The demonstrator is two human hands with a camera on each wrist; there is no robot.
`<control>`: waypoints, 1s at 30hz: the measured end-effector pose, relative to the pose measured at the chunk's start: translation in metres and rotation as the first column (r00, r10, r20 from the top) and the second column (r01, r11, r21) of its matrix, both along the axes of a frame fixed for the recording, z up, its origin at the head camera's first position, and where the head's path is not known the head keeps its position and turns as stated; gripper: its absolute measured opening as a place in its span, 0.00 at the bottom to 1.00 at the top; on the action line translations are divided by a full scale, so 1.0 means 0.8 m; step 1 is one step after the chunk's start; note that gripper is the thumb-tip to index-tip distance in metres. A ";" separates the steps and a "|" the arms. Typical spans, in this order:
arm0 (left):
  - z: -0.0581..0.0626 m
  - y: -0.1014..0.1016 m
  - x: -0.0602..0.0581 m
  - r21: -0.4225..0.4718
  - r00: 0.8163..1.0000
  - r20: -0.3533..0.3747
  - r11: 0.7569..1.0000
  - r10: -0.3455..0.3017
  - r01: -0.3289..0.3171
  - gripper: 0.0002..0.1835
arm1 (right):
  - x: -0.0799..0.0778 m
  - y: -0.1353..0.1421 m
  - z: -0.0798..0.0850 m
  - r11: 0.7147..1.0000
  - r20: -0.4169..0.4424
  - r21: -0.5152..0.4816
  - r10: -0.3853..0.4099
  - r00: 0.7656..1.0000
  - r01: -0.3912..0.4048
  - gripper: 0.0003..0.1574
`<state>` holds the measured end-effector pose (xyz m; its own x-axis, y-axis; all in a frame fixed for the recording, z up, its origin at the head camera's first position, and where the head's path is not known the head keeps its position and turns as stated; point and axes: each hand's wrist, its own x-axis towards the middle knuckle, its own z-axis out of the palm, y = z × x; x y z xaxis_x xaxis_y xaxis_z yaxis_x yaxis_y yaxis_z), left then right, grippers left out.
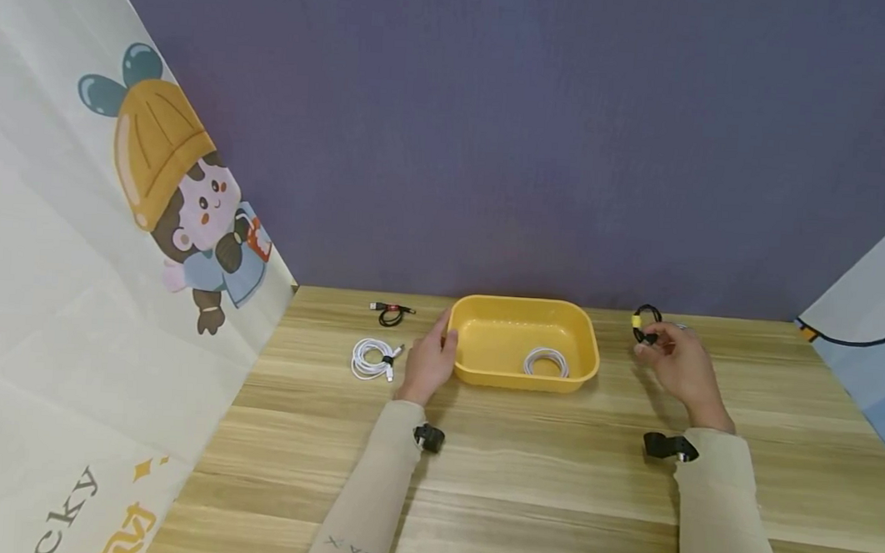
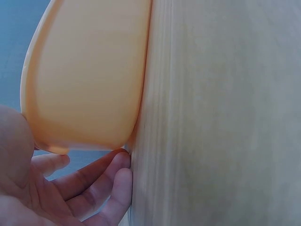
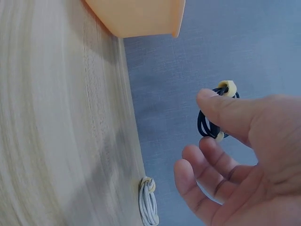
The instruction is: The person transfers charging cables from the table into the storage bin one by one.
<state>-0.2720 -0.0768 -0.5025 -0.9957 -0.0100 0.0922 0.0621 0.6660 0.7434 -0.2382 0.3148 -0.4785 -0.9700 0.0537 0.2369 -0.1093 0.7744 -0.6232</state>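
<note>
A yellow plastic bin (image 1: 520, 382) stands on the table with a coiled white cable (image 1: 547, 353) inside. My left hand (image 1: 430, 361) holds its left end, thumb at the rim and fingers against the outer wall; the left wrist view shows the fingertips by the bin's end wall (image 2: 89, 94). Raised right of the bin, my right hand (image 1: 680, 368) pinches a coiled black cable (image 1: 648, 309) with a yellow tie. The right wrist view shows this black cable (image 3: 203, 123) between thumb and forefinger, the other fingers loosely bent.
Left of the bin lie a small black USB cable (image 1: 391, 314) and a coiled white cable with a black tie (image 1: 370, 360). Another white coil (image 3: 147, 202) lies on the table beyond my right hand, mostly hidden in the head view. A dark panel (image 1: 524, 147) stands behind the table.
</note>
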 end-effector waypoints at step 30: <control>-0.002 0.001 -0.002 -0.005 1.000 -0.005 1.000 0.004 -0.004 0.28 | 0.002 -0.024 0.016 0.999 -0.050 -0.004 0.034 0.998 -0.034 0.24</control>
<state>-0.2732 -0.0762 -0.5043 -0.9951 -0.0137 0.0977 0.0634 0.6700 0.7397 -0.2366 0.2960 -0.4656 -0.9584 0.0220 0.2847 -0.1665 0.7669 -0.6198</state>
